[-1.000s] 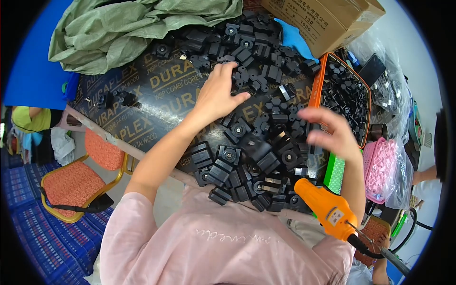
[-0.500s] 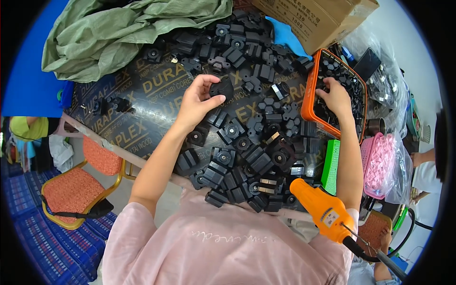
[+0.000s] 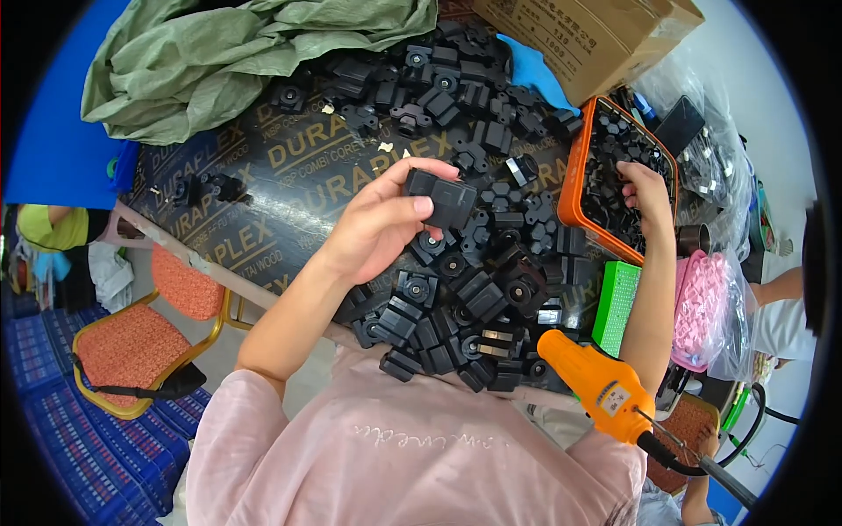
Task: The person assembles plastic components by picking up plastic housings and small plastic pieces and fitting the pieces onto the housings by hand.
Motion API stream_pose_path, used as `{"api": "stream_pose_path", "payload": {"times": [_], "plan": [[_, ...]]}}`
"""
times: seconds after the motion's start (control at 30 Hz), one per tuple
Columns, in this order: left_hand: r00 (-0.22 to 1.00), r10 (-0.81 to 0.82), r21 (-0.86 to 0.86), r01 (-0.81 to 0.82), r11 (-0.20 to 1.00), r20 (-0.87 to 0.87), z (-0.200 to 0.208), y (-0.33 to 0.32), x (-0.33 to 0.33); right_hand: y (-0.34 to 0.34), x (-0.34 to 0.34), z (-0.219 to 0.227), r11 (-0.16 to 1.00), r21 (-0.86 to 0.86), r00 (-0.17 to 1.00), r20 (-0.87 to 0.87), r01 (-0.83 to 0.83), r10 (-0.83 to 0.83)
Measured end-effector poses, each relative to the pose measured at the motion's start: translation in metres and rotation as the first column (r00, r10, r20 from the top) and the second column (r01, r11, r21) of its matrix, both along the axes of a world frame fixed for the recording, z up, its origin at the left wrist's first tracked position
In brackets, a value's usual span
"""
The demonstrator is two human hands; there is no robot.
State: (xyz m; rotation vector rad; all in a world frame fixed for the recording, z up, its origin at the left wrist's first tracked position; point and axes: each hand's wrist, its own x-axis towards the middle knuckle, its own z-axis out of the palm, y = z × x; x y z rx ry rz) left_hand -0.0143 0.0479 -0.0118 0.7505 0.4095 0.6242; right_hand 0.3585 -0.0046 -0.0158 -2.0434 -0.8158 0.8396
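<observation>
My left hand (image 3: 373, 219) grips a black plastic housing (image 3: 445, 202) between thumb and fingers, holding it above the dark tabletop. Over the orange bin (image 3: 574, 175) at the right, my right hand (image 3: 651, 197) has its thumb and fingertips drawn together. Whatever lies between those fingertips is too small to make out. Many small black parts (image 3: 605, 175) fill the bin. Below and beyond the left hand lie loose black housings (image 3: 478, 294), some with a round metal piece in the middle.
An orange tool (image 3: 592, 386) with a black cable stands at the near right edge. Beside the bin are a green basket (image 3: 617, 302), a pink basket (image 3: 680, 307) of pink pieces and a dark phone (image 3: 679, 125). A cardboard box (image 3: 605, 44) and green cloth (image 3: 210, 70) lie at the back.
My left hand has moved right and slightly nearer, turning the black housing so another side shows. My right hand has shifted slightly right and nearer, drawing up from among the small parts.
</observation>
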Motion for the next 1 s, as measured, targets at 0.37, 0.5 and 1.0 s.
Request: {"api": "stream_pose_path", "payload": {"times": [0.37, 0.5, 1.0], "plan": [[0.999, 0.041, 0.280, -0.035, 0.959, -0.014, 0.007, -0.029, 0.019, -0.050, -0.076, 0.049, 0.890, 0.431, 0.717, -0.572, -0.152, 0.399], [0.986, 0.159, 0.509, -0.109, 0.854, -0.055, 0.008, -0.041, 0.023, -0.051, -0.115, 0.063, 0.855, 0.436, 0.578, -0.635, -0.280, 0.513], [0.827, 0.552, 0.969, -0.209, 0.130, 0.105, 0.004, -0.037, 0.026, -0.038, -0.161, 0.066, 0.867, 0.475, 0.651, -0.612, -0.151, 0.449]]}}
